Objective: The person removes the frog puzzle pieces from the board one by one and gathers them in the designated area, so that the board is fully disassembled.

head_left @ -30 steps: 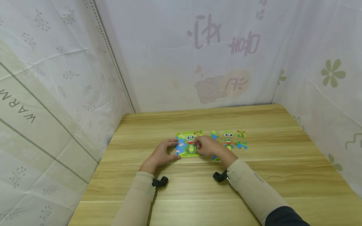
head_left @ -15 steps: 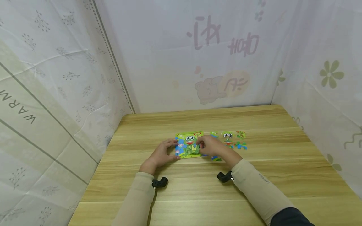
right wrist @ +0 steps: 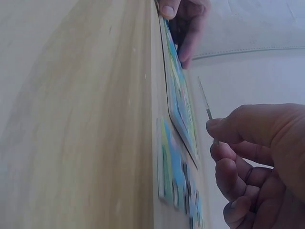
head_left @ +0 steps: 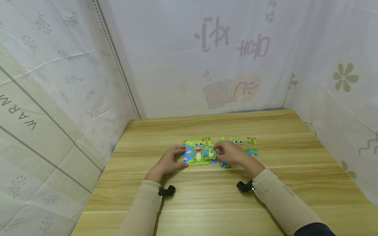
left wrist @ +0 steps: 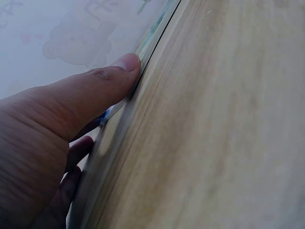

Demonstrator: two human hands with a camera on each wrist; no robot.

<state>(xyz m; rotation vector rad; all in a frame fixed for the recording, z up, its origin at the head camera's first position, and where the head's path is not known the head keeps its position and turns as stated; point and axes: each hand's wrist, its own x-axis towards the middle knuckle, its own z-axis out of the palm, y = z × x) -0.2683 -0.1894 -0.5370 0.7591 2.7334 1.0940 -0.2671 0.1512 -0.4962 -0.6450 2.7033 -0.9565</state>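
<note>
My left hand (head_left: pixel 169 159) rests at the left side of a puzzle board (head_left: pixel 195 160) printed with a green frog on a blue and yellow-green ground. In the left wrist view its thumb (left wrist: pixel 127 63) touches the board's edge. A thin puzzle piece (head_left: pixel 211 154) showing the frog's green body is pinched between the thumb and fingers of my right hand (head_left: pixel 231 153). That piece is held over the board's right edge; the right wrist view shows the piece (right wrist: pixel 208 112) edge-on, raised off the board.
Loose pieces lie right of the board, partly hidden by my right hand: one with the frog's eyes (head_left: pixel 238 142), a tree piece (head_left: pixel 251 140), a blue-green piece (head_left: pixel 252 152) and a front one (head_left: pixel 225 165). Patterned curtains (head_left: pixel 165 65) enclose the wooden table (head_left: pixel 195 203).
My right hand has moved right, carrying the frog-body piece from over the board's frog to its right edge, where more of the piece shows. My left hand has stayed put.
</note>
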